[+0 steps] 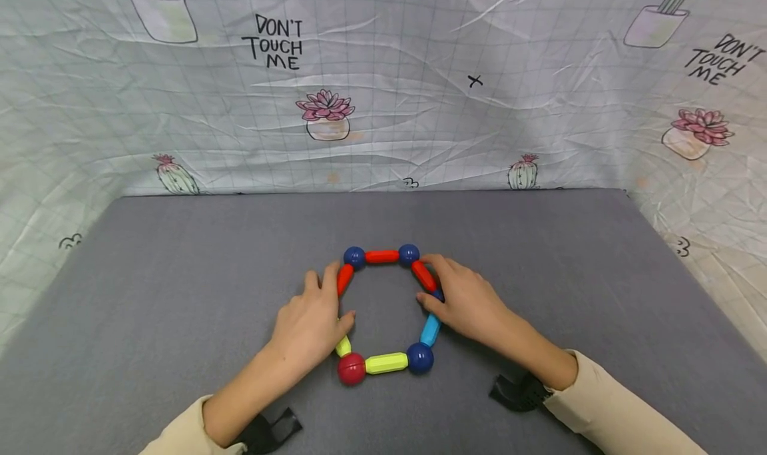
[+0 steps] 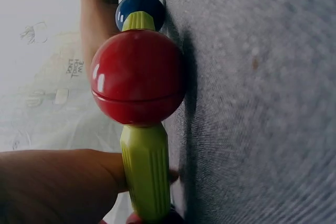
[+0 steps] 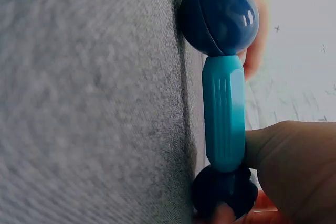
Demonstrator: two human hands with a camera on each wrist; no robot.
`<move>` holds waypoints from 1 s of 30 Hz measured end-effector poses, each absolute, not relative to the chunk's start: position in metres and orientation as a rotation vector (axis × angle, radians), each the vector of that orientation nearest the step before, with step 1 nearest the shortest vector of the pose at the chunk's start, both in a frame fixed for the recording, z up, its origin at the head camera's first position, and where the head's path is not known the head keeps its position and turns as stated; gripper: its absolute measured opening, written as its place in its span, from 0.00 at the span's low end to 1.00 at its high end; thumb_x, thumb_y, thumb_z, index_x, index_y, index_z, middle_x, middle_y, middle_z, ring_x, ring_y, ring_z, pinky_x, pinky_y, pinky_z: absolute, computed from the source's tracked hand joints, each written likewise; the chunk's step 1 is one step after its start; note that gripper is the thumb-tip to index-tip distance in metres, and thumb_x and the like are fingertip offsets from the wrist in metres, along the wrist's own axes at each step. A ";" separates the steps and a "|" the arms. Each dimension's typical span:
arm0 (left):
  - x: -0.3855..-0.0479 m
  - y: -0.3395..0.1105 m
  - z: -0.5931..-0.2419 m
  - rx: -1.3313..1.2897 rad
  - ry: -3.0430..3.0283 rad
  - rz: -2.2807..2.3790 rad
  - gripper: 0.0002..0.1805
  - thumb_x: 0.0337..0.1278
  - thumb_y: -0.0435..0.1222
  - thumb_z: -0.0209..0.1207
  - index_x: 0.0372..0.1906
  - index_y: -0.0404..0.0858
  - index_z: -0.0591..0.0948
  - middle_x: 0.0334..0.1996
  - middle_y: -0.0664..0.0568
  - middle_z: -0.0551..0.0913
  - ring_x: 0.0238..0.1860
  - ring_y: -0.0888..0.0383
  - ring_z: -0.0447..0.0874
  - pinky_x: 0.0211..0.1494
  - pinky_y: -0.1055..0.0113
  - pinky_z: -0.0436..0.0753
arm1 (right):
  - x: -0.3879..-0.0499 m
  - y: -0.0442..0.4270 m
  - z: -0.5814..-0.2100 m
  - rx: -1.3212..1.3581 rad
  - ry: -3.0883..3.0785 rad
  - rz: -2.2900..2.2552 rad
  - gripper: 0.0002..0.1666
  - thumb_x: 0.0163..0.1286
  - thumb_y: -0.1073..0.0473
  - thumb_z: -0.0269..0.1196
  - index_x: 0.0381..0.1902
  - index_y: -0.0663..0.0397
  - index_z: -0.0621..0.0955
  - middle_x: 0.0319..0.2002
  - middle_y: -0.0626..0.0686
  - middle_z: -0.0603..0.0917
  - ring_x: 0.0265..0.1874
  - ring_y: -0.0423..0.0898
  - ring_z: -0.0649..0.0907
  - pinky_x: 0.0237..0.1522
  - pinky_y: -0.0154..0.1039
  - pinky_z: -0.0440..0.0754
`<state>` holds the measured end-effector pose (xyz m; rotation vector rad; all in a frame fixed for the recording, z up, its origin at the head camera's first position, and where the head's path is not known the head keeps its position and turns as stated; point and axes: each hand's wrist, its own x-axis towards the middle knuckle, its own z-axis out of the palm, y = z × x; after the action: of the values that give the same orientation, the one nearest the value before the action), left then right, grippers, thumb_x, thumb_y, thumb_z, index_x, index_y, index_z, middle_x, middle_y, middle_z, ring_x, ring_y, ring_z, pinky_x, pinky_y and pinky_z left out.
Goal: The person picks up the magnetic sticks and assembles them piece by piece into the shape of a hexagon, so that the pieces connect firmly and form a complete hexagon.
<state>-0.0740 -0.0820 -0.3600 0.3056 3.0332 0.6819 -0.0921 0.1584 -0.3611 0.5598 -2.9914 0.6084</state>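
A closed ring of magnetic building sticks and balls lies on the grey table. Two blue balls (image 1: pixel 354 258) and a red stick (image 1: pixel 381 256) form its far side; a red ball (image 1: pixel 351 369), a yellow-green stick (image 1: pixel 386 363) and a blue ball (image 1: pixel 420 358) make the near side. My left hand (image 1: pixel 308 328) grips the left corner, thumb inside the ring, hiding the joint between a red stick (image 1: pixel 344 279) and another yellow-green stick (image 2: pixel 146 171). My right hand (image 1: pixel 473 302) pinches the right-hand blue ball (image 3: pixel 223 190), between a red stick (image 1: pixel 424 276) and a light-blue stick (image 3: pixel 224 114).
Grey cloth covers the table (image 1: pixel 210 275). A white printed sheet (image 1: pixel 407 95) stands along the back and sides. Black straps (image 1: pixel 520 393) hang at both wrists, below the beige sleeves (image 1: pixel 617 408).
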 end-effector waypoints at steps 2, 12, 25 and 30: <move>-0.075 -0.083 -0.361 0.290 3.036 0.710 0.38 0.50 0.36 0.66 0.66 0.34 0.64 0.37 0.39 0.72 0.12 0.53 0.67 0.11 0.67 0.66 | -0.093 0.158 -0.361 0.562 -2.998 0.636 0.33 0.61 0.53 0.69 0.61 0.56 0.72 0.50 0.57 0.80 0.37 0.48 0.80 0.36 0.48 0.80; -0.080 -0.086 -0.364 0.281 3.046 0.768 0.34 0.48 0.31 0.64 0.63 0.32 0.67 0.33 0.41 0.73 0.14 0.53 0.68 0.11 0.67 0.67 | -0.097 0.163 -0.361 0.584 -2.991 0.635 0.33 0.58 0.55 0.71 0.60 0.54 0.73 0.46 0.55 0.81 0.29 0.45 0.77 0.29 0.42 0.77; -0.084 -0.088 -0.367 0.273 3.064 0.794 0.31 0.52 0.35 0.65 0.62 0.32 0.69 0.32 0.42 0.74 0.14 0.54 0.69 0.12 0.67 0.67 | -0.096 0.165 -0.362 0.639 -2.933 0.760 0.30 0.63 0.52 0.68 0.60 0.56 0.74 0.44 0.54 0.80 0.35 0.44 0.79 0.34 0.42 0.78; -0.086 -0.088 -0.368 0.275 3.059 0.803 0.31 0.53 0.36 0.66 0.62 0.32 0.70 0.33 0.42 0.75 0.16 0.53 0.70 0.13 0.66 0.68 | -0.097 0.166 -0.363 0.639 -2.926 0.829 0.27 0.65 0.53 0.66 0.59 0.55 0.74 0.42 0.52 0.81 0.35 0.44 0.79 0.34 0.40 0.77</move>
<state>-0.0861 -0.0884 -0.3678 0.2746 3.0589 0.8028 -0.0972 0.1662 -0.3626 0.6393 -2.9260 0.8290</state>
